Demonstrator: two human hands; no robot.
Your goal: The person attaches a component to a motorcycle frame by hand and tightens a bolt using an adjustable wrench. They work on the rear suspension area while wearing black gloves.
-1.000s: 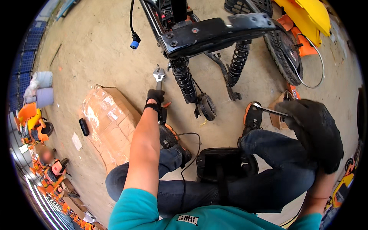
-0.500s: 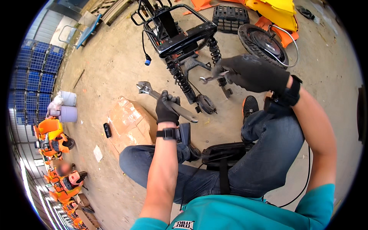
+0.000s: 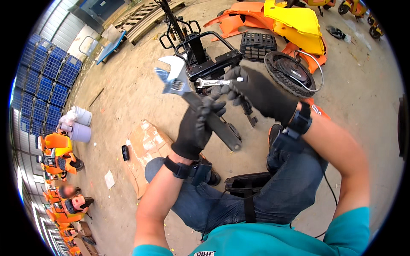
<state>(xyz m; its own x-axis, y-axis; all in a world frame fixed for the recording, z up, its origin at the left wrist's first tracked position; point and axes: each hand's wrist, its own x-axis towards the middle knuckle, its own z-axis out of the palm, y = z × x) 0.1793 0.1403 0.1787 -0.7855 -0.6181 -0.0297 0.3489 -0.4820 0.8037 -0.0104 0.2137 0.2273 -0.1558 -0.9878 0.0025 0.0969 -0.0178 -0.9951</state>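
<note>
My left hand (image 3: 197, 124), in a black glove, is closed round the handle of a large adjustable wrench (image 3: 175, 79). Its silver jaws point up and to the left, and the handle end slants down to the right. My right hand (image 3: 256, 89), gloved too, grips a small silver open-end wrench (image 3: 210, 82) whose open jaw points left toward the big wrench. The two tools are close together but apart. Behind them stands a black vehicle frame (image 3: 213, 62) with a rack; my hands hide much of its lower part and its shock absorbers.
A wheel with a tyre (image 3: 290, 73) lies right of the frame, by a black crate (image 3: 258, 46) and yellow body panels (image 3: 299, 25). Flattened cardboard (image 3: 147, 145) lies left of my knees. Buckets (image 3: 80, 130) and orange scooters (image 3: 60, 149) stand far left.
My left hand has raised the adjustable wrench up and nearer. My right hand has moved left and slightly down, bringing the small wrench close to the large one. The view has shifted a little.
</note>
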